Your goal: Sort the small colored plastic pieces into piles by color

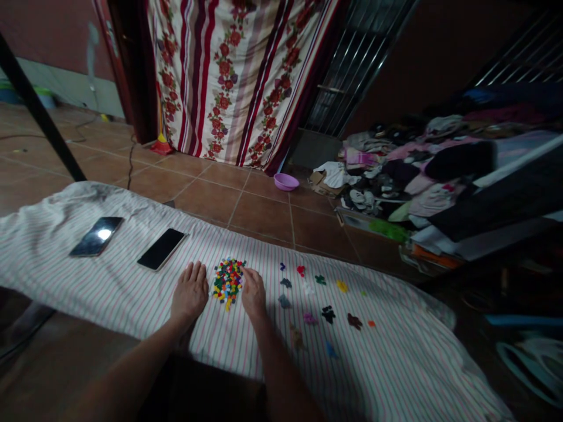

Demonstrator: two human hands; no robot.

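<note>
A heap of small multicoloured pieces (pixel 227 280) lies on a striped sheet (pixel 132 293). My left hand (pixel 190 291) rests flat on the sheet just left of the heap, fingers stretched out and together, holding nothing. Against the heap's right side sits my right hand (pixel 253 293), its fingers curled toward the pieces at the top right of the pile; whether they pinch a piece I cannot make out. To the right of that hand, small sorted clusters (pixel 328 313) of single colours are spread over the sheet.
Two dark phones (pixel 97 236) (pixel 161 248) lie on the sheet at the left. Beyond the sheet is tiled floor with a purple bowl (pixel 285 181), a floral curtain (pixel 237 76), and a pile of clothes and shoes (pixel 417 170) at the right.
</note>
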